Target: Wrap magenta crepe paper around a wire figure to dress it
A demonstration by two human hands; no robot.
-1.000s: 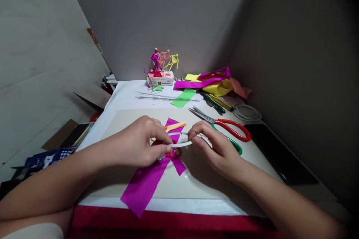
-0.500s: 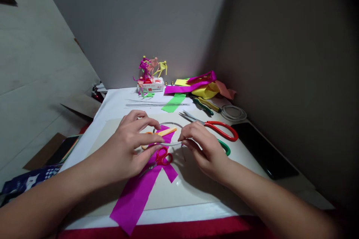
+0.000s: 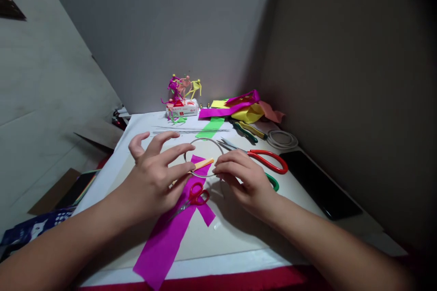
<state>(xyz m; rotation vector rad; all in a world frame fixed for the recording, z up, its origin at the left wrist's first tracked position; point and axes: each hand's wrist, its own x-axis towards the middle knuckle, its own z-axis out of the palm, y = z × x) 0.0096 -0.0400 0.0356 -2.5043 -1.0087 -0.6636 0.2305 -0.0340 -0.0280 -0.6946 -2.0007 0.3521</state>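
Both hands hold a thin wire ring [image 3: 204, 141] upright over the table. My left hand [image 3: 155, 168] has its fingers spread, with fingertips on the ring's left side. My right hand [image 3: 241, 177] pinches the ring's lower right part. Under the ring lie a magenta paper strip [image 3: 170, 236], a pale orange stick [image 3: 201, 163] and small red-handled scissors [image 3: 194, 195].
Large red-and-green-handled scissors [image 3: 266, 159] lie right of my hands. Behind are straight wires [image 3: 184, 131], a green paper strip [image 3: 210, 127], a pile of coloured paper [image 3: 242, 107], pliers [image 3: 247, 131], a white coil [image 3: 282, 138], paper figures on a box [image 3: 182, 100] and a dark phone [image 3: 321, 184].
The white band pinched flat between both hands has opened into a round ring held upright. My left fingers have spread apart. The view has tilted up a little.
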